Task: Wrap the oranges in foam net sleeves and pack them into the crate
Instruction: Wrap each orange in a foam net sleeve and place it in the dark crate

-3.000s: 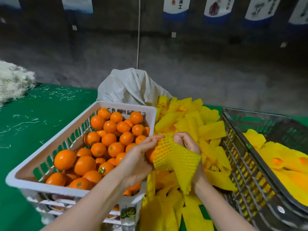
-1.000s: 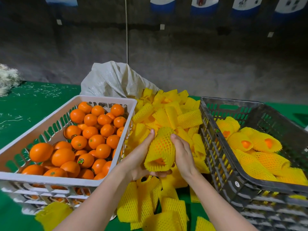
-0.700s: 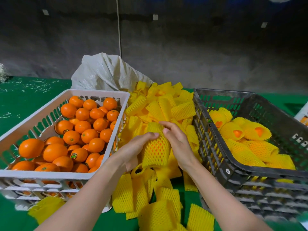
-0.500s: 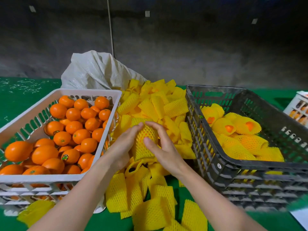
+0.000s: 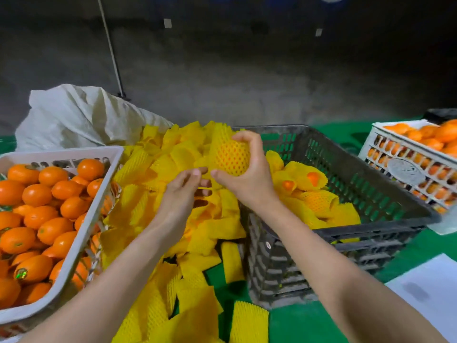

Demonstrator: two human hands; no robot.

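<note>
Orange in yellow foam net sleeve [image 5: 230, 157], peel showing through stretched diamond mesh, gripped at center by curled right hand [image 5: 247, 177]. Left hand [image 5: 180, 196], at 8 o'clock, pinching the sleeve's loose tail. Dark slatted plastic crate [image 5: 371, 184] at 3 o'clock, wrapped oranges [image 5: 314, 191] inside.

Two bare forearms are seen from the lower edge up to the hands, with no sleeve, glove, watch or ring worn on either. The left hand [image 5: 181, 194] and right hand [image 5: 249, 177] are uncovered, and short, unpainted fingernails are shown.
</note>
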